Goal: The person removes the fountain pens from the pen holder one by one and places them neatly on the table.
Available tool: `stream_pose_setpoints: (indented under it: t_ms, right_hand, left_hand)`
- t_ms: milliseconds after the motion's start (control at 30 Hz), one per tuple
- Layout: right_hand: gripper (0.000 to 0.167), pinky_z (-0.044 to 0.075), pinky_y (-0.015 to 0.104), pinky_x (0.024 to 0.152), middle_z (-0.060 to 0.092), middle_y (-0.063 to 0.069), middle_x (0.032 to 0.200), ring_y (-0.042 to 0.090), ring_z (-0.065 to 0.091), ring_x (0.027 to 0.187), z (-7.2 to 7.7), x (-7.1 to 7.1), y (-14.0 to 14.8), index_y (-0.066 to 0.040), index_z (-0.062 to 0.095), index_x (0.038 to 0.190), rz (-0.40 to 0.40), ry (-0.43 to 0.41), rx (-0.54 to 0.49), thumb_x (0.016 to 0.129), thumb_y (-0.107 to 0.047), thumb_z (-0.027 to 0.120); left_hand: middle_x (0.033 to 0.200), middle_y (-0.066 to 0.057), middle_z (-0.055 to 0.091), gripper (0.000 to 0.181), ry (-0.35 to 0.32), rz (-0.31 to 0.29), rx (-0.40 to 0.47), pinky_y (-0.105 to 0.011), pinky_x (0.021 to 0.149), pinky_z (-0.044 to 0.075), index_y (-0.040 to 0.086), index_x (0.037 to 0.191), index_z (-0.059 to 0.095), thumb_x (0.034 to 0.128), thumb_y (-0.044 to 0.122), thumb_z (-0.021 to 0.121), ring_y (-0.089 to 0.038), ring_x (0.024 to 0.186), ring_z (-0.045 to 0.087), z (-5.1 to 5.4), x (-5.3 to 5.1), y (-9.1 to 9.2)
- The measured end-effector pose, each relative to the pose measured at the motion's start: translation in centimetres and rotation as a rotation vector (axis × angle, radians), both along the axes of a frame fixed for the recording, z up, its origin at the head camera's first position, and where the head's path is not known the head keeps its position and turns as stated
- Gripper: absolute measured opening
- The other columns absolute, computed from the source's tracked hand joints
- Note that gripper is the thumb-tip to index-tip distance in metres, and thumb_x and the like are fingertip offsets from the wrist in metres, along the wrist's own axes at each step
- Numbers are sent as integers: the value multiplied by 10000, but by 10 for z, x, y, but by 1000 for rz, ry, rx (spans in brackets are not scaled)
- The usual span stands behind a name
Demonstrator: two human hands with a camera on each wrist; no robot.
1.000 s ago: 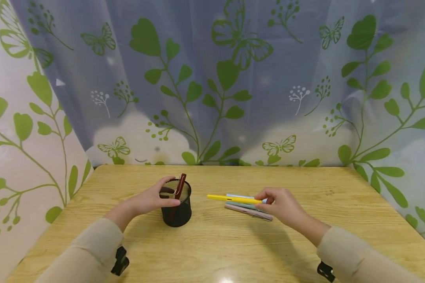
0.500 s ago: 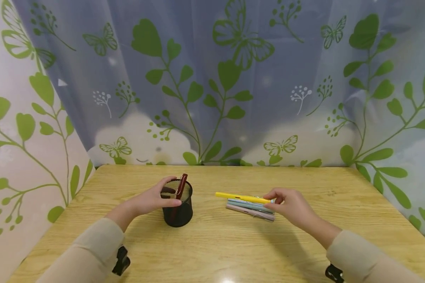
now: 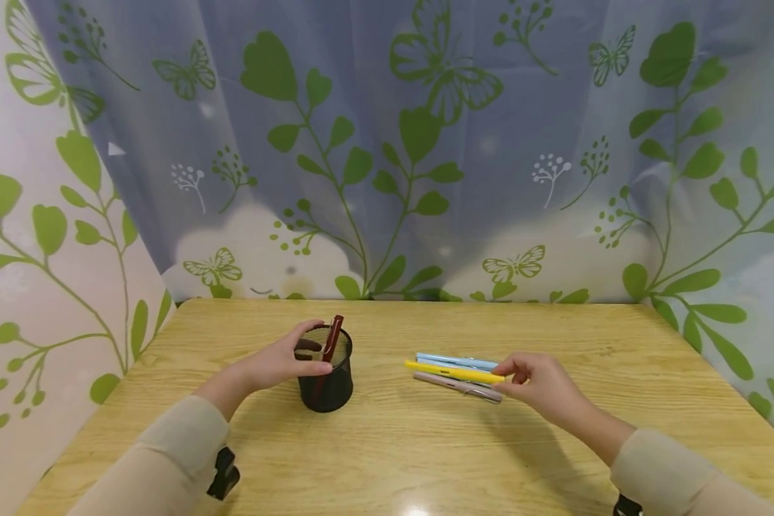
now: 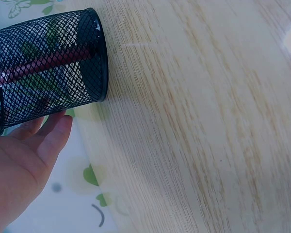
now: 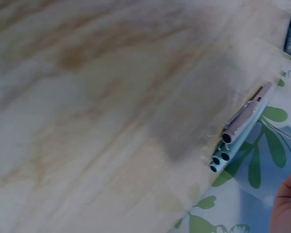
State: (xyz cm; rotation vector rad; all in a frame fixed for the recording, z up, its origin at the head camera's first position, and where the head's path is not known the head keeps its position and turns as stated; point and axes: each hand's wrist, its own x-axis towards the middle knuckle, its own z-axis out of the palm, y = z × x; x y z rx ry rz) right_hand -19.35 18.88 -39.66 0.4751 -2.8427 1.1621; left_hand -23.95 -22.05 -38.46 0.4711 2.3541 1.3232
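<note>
A black mesh pen holder (image 3: 325,387) stands upright on the wooden table, with a dark red pen (image 3: 333,338) leaning inside. My left hand (image 3: 277,364) holds the holder near its rim, thumb on the near side and fingers round the far side. In the left wrist view, the red pen shows through the mesh (image 4: 63,92). My right hand (image 3: 542,380) pinches a yellow pen (image 3: 451,370) by its right end, over a small group of pens. Among them are a light blue pen (image 3: 448,360) and a pinkish-grey pen (image 3: 454,386); the yellow pen partly hides the others.
The wooden table (image 3: 387,451) reaches back to a patterned curtain (image 3: 374,179) with leaves and butterflies. Bare tabletop separates the pen holder from the pens. In the right wrist view, several pens (image 5: 247,114) lie side by side, capped ends together.
My right hand has carried the yellow pen to the right and a little nearer, now across the other pens. The left hand keeps its hold on the pen holder.
</note>
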Motion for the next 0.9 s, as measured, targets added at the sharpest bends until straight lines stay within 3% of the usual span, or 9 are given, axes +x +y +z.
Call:
stream_pose_setpoints:
  t_ms: [167, 533, 767, 900]
  right_hand:
    - [145, 413, 256, 532, 610, -24, 807, 146, 490, 690, -6, 2, 3, -88, 693, 930, -6, -38, -14, 809, -159, 731]
    - [118, 396, 239, 503, 565, -20, 717, 138, 472, 646, -17, 3, 7, -83, 691, 884, -16, -54, -6, 794, -140, 741]
    - [122, 458, 265, 588, 637, 6, 867, 122, 543, 709, -22, 1, 9, -94, 670, 850, 76, -58, 49, 772, -123, 758]
    - [164, 442, 259, 565, 621, -19, 813, 111, 528, 666, -26, -1, 9, -98, 633, 822, 96, -86, 96, 750, -129, 777]
  left_hand:
    - [1389, -272, 331, 881, -1, -1, 8, -518, 939, 393, 128, 1491, 96, 862, 351, 671, -417, 1255, 369, 0, -1, 0]
    - [1383, -267, 345, 888, -6, 2, 21, -509, 942, 394, 120, 1493, 84, 863, 336, 672, -402, 1247, 388, -1, -1, -1]
    - [1382, -267, 347, 888, -9, 4, 20, -510, 941, 395, 120, 1493, 82, 865, 333, 671, -398, 1240, 398, -2, -1, -1]
    - [1380, -259, 354, 889, -9, 12, 10, -507, 942, 395, 125, 1491, 95, 858, 350, 676, -391, 1236, 406, -2, -2, 0]
